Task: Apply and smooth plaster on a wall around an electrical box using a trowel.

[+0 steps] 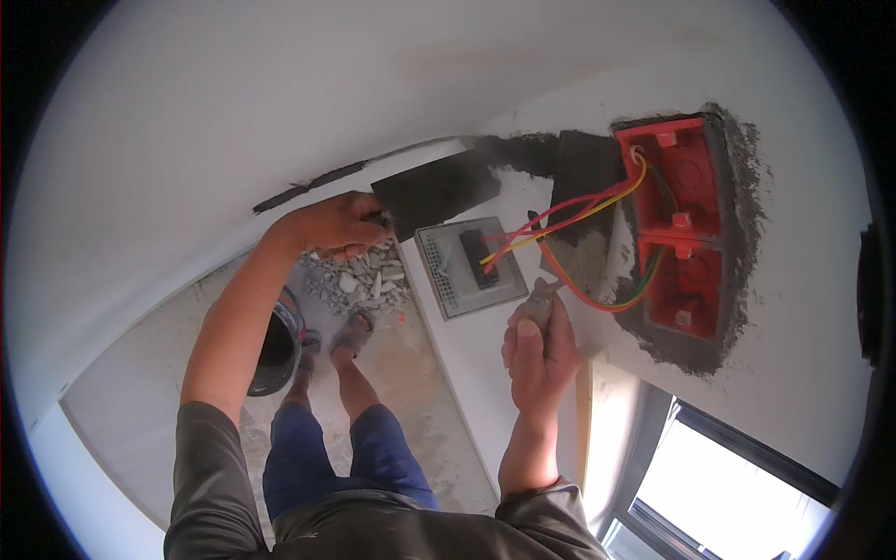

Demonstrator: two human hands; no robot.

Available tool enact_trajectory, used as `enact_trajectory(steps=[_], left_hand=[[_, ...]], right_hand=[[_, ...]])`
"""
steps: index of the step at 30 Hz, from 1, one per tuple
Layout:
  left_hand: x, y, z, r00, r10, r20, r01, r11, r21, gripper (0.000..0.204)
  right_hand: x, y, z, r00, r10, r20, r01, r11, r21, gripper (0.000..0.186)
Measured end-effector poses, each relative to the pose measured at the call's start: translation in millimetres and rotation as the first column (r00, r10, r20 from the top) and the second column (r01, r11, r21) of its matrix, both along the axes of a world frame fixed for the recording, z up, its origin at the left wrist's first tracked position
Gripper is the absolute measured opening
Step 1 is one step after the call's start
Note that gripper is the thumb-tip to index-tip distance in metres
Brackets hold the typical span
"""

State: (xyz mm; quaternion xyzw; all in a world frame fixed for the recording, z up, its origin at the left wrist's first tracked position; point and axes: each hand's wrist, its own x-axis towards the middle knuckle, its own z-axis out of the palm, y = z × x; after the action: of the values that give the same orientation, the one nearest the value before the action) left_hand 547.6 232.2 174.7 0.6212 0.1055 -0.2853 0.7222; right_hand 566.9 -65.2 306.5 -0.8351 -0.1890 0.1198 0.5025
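Note:
My left hand (350, 227) has its fingers curled round the near corner of a dark, flat rectangular plastering tool (437, 191), by what looks like a short dark handle. In my right hand (539, 350) is the grey, mortar-smeared handle of a trowel (539, 297), thumb lying along it. Its blade is hard to separate from the grey patch on the wall. Just right of it are two stacked red electrical back boxes (686, 201), set in rough grey mortar. Red, yellow and green wires (583, 207) loop out of them, with some ends hanging left.
A grey square unit (471, 268) with a dark block sits on the white ledge (467, 373). Rubble (359, 280) lies on the floor beside a black bucket (277, 355) and my feet. A dark mortar-filled groove (313, 184) crosses the wall. A window (719, 485) is lower right.

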Motion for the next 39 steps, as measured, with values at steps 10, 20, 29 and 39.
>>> enact_trajectory(steps=[10,20,29,39], left_hand=[[-1.7,3.2,-0.5,1.000,-0.025,0.010,0.025,0.998,0.050,0.024],[-0.6,3.2,-9.1,0.999,-0.028,0.023,0.026,0.999,0.043,0.022],[-2.6,4.4,-8.0,0.997,-0.051,0.050,0.047,0.996,0.082,0.028],[-5.0,2.5,-2.0,0.996,0.013,0.087,-0.010,1.000,-0.024,0.024]], right_hand=[[-14.4,8.1,3.6,0.971,-0.085,-0.223,0.126,0.976,0.178,0.043],[-35.4,3.5,-9.9,0.968,-0.131,-0.212,0.176,0.961,0.213,0.046],[-29.9,-16.0,-32.7,0.996,-0.066,-0.054,0.067,0.997,0.023,0.034],[-31.6,-5.4,-34.0,0.986,-0.140,-0.089,0.141,0.990,0.008,0.038]])
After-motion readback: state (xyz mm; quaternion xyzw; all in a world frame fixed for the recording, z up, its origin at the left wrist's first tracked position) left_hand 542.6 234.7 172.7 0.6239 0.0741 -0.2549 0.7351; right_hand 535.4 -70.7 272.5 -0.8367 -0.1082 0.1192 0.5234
